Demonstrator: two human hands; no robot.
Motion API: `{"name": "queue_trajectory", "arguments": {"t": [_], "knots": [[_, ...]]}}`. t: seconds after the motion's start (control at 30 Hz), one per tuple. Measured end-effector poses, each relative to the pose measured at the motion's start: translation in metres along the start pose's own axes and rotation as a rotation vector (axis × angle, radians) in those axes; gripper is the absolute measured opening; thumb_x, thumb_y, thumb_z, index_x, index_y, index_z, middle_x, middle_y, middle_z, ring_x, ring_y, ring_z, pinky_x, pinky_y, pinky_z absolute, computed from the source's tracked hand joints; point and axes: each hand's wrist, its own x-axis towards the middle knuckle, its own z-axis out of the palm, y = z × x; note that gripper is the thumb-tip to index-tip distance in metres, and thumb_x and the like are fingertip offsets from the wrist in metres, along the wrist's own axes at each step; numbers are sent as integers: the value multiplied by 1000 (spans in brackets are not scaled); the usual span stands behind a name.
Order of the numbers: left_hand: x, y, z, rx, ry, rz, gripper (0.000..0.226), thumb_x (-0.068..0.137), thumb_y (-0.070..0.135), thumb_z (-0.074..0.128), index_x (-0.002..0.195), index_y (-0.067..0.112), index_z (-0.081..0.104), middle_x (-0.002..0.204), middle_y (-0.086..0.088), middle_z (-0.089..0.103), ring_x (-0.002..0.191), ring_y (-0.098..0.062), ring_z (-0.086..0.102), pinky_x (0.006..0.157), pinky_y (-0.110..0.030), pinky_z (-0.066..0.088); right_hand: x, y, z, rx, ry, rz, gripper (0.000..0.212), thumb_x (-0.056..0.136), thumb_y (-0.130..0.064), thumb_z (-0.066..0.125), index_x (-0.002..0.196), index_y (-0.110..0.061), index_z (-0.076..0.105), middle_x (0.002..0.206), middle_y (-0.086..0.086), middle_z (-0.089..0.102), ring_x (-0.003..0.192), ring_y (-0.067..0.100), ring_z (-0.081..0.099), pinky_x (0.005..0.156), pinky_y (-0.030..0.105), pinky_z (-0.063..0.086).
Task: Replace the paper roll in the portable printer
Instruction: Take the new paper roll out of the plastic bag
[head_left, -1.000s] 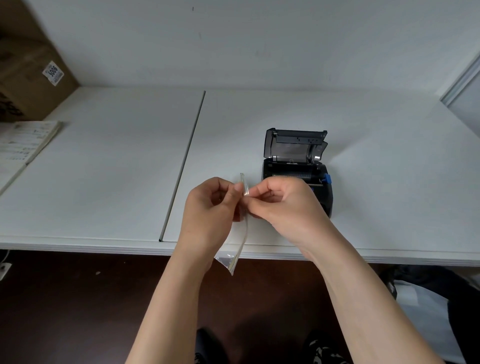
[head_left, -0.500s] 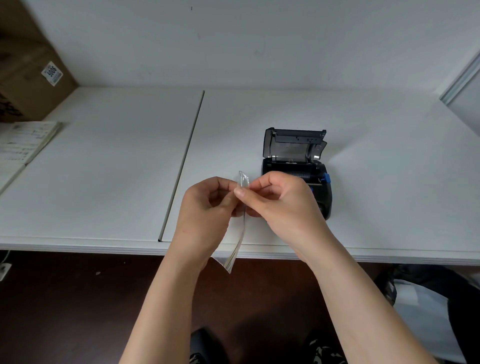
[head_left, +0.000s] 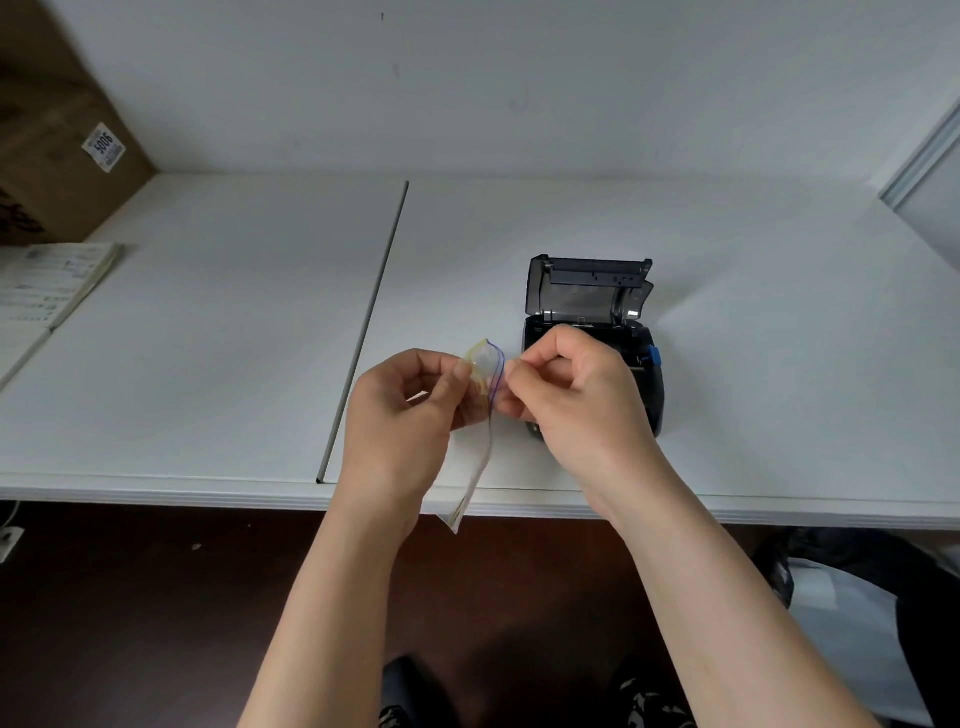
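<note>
Here the left hand (head_left: 410, 410) and right hand (head_left: 576, 400) each pinch one lip of a small clear plastic bag (head_left: 480, 415), apparently opening it beside the open printer (head_left: 592, 312); next, probably take out its contents.

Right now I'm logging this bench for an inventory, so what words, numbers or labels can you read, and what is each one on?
"5006": on the white sticker on the cardboard box; the smaller print around it is too blurred to read.
Printed sheets at the left edge: text too small to read.
Portable printer: no readable marking.
Clear plastic bag: no text visible.
</note>
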Motion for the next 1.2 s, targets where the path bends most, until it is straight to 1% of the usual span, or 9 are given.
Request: {"name": "queue_trajectory", "arguments": {"t": [0.1,0.23,0.3,0.4,0.57,0.7,0.97,1.1,1.2], "knots": [[-1,2,1,-36,16,7,11,88,6,62,78,2,66,68,-11,65,59,-15,64,64,-22,54,0,-3,1,-20,1,-11,10,86,-14,65,82,-6,62,66,2,69,53,3,64,57,16,50],[-2,7,0,-155,18,-45,7,84,-1,64,79,4,66,73,-12,68,67,-17,70,68,-24,56,-2,-6,-2,-149,-56,49,30,69,-42,78,83,-17,67,76,1,71,71,19,71,73,39,60],[-1,8,-2,-194,4,-62,11,81,-6,63,81,5,66,76,-13,66,68,-15,70,69,-23,56,-4,-8,-3,-150,-91,68,23,73,-34,78,82,-15,69,74,2,71,66,17,70,74,41,60],[-1,8,-4,-193,-34,-89,15,79,-8,65,87,4,66,82,-14,65,73,-16,68,75,-25,57,-4,-8,-2,-89,-98,72,7,81,-20,72,79,-14,69,64,-2,68,52,5,63,67,30,59],[-4,10,-3,-146,-106,-153,4,84,3,64,86,0,67,79,-13,69,72,-19,68,67,-19,55,-3,-6,-1,-46,-74,85,8,84,-19,69,77,-15,72,60,-7,67,53,3,64,66,27,58],[-4,10,-2,-110,-120,-140,7,84,6,64,81,0,67,79,-15,70,74,-22,69,68,-21,55,-2,-5,-3,-51,-72,66,9,85,-17,67,78,-16,73,59,-7,66,53,3,64,56,16,49],[-5,13,-2,-124,-64,-134,16,86,-3,60,71,3,60,72,-13,67,63,-16,68,68,-23,57,-2,-2,2,-32,-16,68,12,87,-15,63,76,-16,69,57,-7,65,49,1,62,55,14,48],[-4,14,-2,-148,-13,-103,17,87,-3,57,71,2,58,72,-15,64,61,-17,66,68,-24,56,-2,-4,4,63,-33,151,13,91,-14,58,83,-8,65,66,1,67,53,5,65,64,25,59],[-2,13,-4,-164,19,-68,14,88,1,58,75,1,58,73,-16,63,63,-20,64,71,-25,55,-2,-7,1,110,-97,208,12,89,-20,63,86,-8,64,76,5,69,56,8,66,60,24,56]]}}
